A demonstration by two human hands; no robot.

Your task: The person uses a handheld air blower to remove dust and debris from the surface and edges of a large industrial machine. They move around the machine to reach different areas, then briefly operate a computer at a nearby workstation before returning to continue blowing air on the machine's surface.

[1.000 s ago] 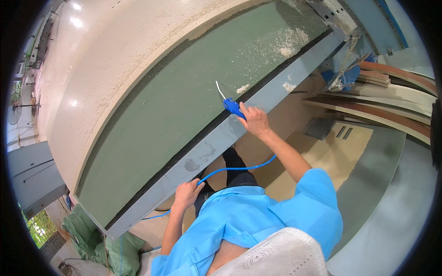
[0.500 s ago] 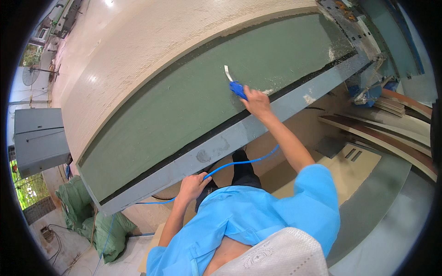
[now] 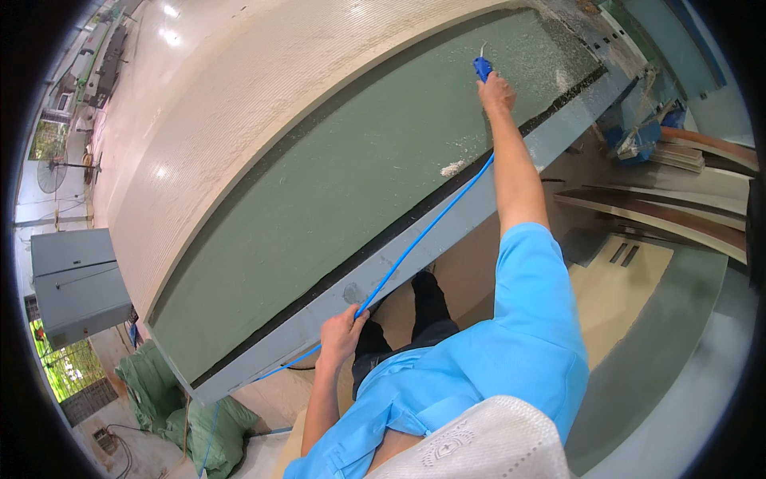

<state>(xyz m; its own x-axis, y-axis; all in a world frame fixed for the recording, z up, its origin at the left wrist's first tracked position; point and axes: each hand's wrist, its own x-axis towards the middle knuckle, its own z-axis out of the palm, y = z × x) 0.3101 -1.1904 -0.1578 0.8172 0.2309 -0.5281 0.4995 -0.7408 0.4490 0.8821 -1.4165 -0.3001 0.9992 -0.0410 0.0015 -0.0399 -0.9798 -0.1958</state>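
A blue air blow gun [image 3: 483, 69] with a thin pale nozzle is gripped in my right hand [image 3: 498, 94], its fingers closed round the body. My arm reaches far over the green machine bed [image 3: 319, 215], near its right end. From the gun a blue hose [image 3: 423, 235] runs back, nearly straight, across the bed's grey frame [image 3: 295, 341]. Close to my body, my left hand [image 3: 341, 335] is wrapped round that hose. Pale dust [image 3: 562, 80] is scattered over the bed's right end, and a small clump of shavings [image 3: 452, 168] lies by the dark front strip.
A ridged beige sheet [image 3: 215, 136] curves along the bed's far side. On the left stand a grey cabinet [image 3: 80, 275] and green sacks [image 3: 215, 435]. Stacked boards [image 3: 662, 215] and a blue container [image 3: 638, 144] are at the right, with a cream panel [image 3: 614, 279] lower down.
My right hand has carried the blow gun away and to the right. The hose has gone from a slack curve to nearly straight. Fine dust has spread at the bed's right end.
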